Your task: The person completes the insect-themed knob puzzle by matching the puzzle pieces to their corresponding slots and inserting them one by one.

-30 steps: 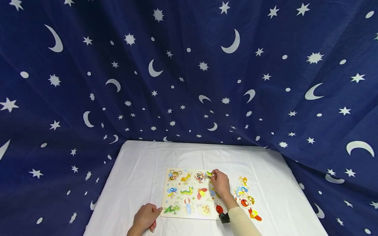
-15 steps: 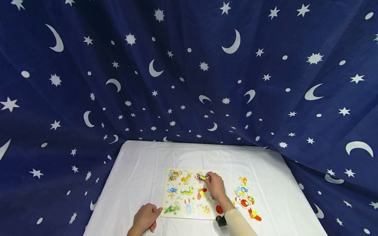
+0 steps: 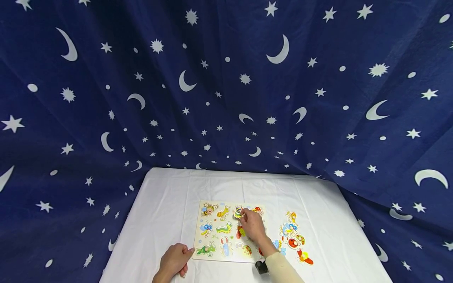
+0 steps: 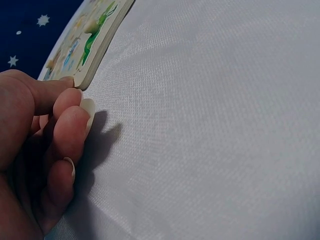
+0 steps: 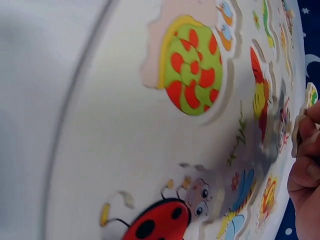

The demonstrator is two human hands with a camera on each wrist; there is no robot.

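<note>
My right hand (image 3: 254, 226) pinches a green caterpillar puzzle piece (image 5: 312, 94), held over the upper middle of the pale wooden puzzle board (image 3: 214, 260). In the head view the piece overlaps the spider picture, and the fingers hide part of it. The right wrist view shows the fingers (image 5: 306, 172) at the far right, gripping the piece above the board. My left hand (image 3: 175, 259) holds the board's near left corner, its thumb on the corner and the other fingers curled beside it (image 4: 70, 130). A knobbed green mantis piece (image 3: 206, 250) lies in the board near that hand.
Right of the board lie loose insect pieces: a small orange one (image 3: 291, 216), a blue one (image 3: 288, 229), a ladybug (image 3: 293, 243) and a red-winged one (image 3: 305, 257). White cloth (image 3: 162, 204) covers the table. A dark blue star-and-moon curtain (image 3: 219, 98) surrounds it.
My right hand has moved left with the caterpillar piece, from the board's upper right to over the spider picture. The left hand stays at the corner.
</note>
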